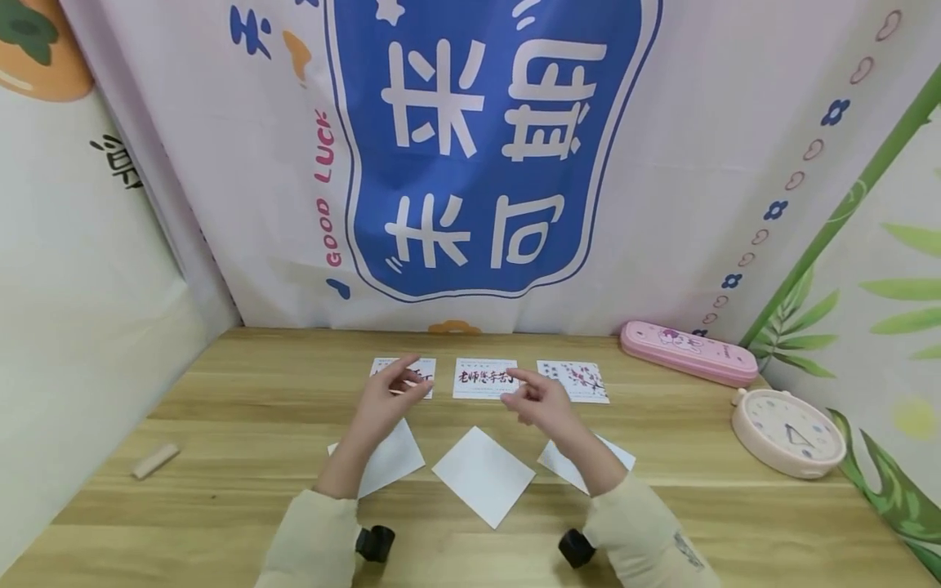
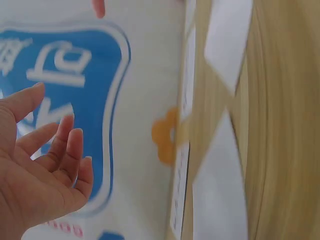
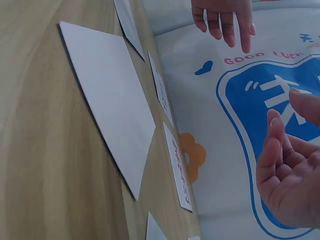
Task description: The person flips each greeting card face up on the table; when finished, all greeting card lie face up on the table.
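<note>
Both hands hover over the table with nothing in them, fingers loosely bent. In the head view my left hand (image 1: 385, 400) overlaps the left printed card (image 1: 429, 365). My right hand (image 1: 544, 404) appears between the middle card (image 1: 481, 380), with red and black writing, and the right card (image 1: 581, 384), with a blossom branch. Nearer to me lie three blank white squares: a left one (image 1: 397, 461) partly behind the left forearm, a middle one (image 1: 483, 474) turned like a diamond, and a right one (image 1: 562, 468) partly under the right forearm in this view.
A pink pencil case (image 1: 691, 353) lies at the back right, with a round pale clock (image 1: 790, 433) in front of it. On the left is a small light-coloured block (image 1: 156, 461). A printed cloth (image 1: 279, 204) hangs behind the wooden table (image 1: 243, 425).
</note>
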### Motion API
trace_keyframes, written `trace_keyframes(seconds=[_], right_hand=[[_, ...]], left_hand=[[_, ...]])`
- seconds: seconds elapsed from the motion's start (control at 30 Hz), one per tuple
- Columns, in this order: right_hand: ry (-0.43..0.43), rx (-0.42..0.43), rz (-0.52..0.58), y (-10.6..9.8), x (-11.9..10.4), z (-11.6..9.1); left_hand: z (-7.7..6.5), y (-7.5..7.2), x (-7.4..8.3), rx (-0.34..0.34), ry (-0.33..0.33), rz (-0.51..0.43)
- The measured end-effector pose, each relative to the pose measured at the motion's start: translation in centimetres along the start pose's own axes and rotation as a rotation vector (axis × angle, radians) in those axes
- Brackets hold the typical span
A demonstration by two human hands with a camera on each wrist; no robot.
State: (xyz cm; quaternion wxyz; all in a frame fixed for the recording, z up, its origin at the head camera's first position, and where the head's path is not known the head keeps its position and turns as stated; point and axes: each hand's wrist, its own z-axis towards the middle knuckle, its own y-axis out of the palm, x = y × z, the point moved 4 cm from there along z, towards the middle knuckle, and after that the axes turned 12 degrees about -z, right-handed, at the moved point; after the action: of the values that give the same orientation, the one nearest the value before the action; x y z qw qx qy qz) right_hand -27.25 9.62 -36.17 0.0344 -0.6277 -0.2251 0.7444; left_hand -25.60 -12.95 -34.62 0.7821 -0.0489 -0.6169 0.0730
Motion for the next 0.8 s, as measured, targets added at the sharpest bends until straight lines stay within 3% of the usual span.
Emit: trace_keyframes(seconds=[0.17,0.37,0.47,0.57,0.8], right_hand=[[0.036,0.034,-0.018,-3.0,1.3,-2.3],[0.071,0.073,-0.143,-6.1,3.3,-4.9],[0.115,0.079,-0.162,-7.2,4.3,-6.1],[0.160,0.076,-0.129,-8.1,5.3,-7.3],[0.206,0.091,-0.176,-9.6,7.2,-8.9]], left_hand=[[-0.5,3.6,0.6,-0.041,0.054,-0.053],[-0.9,7.7,-0.2,-0.196,0.041,-0.060],[-1.6,8.8,0.1,-0.251,-0.002,-0.075],[-2.0,9.6,0.1,-0.255,-0.036,-0.092],[-1.6,11.7,-2.5,-0.280,-0.014,-0.058]])
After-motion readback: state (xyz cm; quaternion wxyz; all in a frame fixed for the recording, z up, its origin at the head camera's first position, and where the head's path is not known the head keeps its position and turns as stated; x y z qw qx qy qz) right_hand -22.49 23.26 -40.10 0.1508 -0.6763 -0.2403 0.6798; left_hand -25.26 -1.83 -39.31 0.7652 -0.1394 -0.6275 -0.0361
